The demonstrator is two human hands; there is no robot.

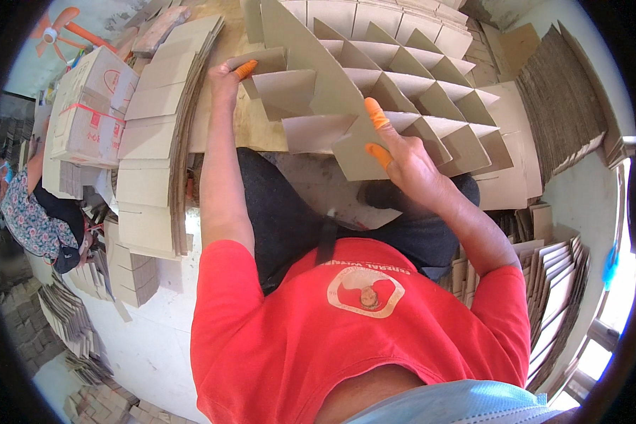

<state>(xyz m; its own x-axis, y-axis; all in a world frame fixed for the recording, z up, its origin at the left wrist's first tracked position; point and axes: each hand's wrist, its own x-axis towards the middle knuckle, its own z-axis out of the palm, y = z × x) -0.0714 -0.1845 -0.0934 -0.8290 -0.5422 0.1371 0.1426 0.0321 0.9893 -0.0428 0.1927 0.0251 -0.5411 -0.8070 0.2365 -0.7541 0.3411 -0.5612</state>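
A brown cardboard divider grid with several cells lies across my lap and stretches to the far right. My left hand, with an orange finger cot on one fingertip, grips a cross strip at the grid's left end. My right hand, also with orange finger cots, pinches the long diagonal strip at its near end. Both forearms come up from my red shirt.
A tall stack of slotted cardboard strips lies at my left. Printed cartons stand beyond it, and a person in a flowered top sits at the far left. Flat cardboard piles stand at the right and lower right.
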